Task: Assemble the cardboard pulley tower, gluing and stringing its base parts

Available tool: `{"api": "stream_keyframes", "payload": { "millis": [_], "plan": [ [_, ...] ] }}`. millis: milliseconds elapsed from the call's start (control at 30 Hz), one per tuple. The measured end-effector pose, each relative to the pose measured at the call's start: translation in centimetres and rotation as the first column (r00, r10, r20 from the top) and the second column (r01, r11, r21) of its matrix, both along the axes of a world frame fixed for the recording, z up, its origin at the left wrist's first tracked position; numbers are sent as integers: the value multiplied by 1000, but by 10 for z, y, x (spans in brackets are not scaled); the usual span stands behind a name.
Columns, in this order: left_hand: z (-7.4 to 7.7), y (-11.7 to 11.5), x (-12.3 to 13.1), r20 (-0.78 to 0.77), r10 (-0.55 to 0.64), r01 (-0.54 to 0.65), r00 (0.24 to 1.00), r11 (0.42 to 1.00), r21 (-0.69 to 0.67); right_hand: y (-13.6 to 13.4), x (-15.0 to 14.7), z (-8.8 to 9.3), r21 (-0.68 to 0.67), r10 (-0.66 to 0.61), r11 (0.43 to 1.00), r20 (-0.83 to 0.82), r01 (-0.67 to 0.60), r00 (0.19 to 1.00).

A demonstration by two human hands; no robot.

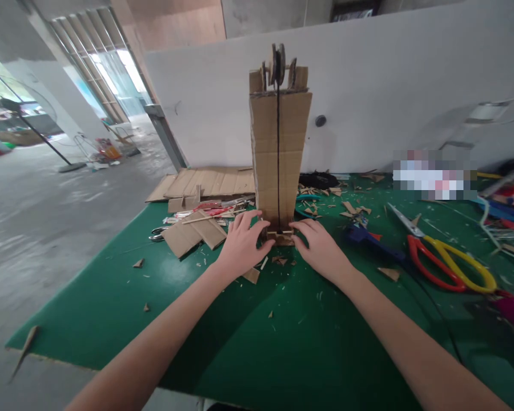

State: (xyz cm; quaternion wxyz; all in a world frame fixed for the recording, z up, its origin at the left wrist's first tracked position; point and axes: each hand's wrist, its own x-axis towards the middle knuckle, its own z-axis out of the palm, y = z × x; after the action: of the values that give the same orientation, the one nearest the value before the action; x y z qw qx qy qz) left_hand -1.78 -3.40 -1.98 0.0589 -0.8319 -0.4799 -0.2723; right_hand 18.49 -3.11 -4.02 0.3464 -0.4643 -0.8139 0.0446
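Observation:
A tall cardboard tower (266,137) stands upright on the green table. Cardboard discs (277,64) form a wheel on an axle at its top, and a black cord (278,148) runs from there down the front to a small cardboard crosspiece (281,237) at the foot. My left hand (242,242) grips the left side of the tower's base, thumb in front and fingers around the side. On the opposite side, my right hand (319,245) pinches the base's right edge with thumb and fingertips. Exactly what the fingertips touch is partly hidden.
To the right lie red-and-yellow-handled scissors (443,265) and a dark blue glue gun (372,244) with a cable. Flat cardboard pieces (184,237) and sticks are at the left. Cardboard scraps litter the green table (124,331). A white panel (360,108) rises behind.

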Motion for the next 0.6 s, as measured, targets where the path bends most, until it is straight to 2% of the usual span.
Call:
{"api": "stream_keyframes", "payload": {
  "millis": [167,300,600],
  "plan": [
    [10,17,16,-136,-39,31,990,998,-57,1,3,-4,44,20,999,-14,-19,1000],
    [11,29,26,-253,-105,88,962,993,-80,0,3,-5,37,21,999,-9,-20,1000],
    [14,35,23,-334,-127,106,934,991,-80,1,2,-7,29,24,999,-24,-23,999]
  ]
}}
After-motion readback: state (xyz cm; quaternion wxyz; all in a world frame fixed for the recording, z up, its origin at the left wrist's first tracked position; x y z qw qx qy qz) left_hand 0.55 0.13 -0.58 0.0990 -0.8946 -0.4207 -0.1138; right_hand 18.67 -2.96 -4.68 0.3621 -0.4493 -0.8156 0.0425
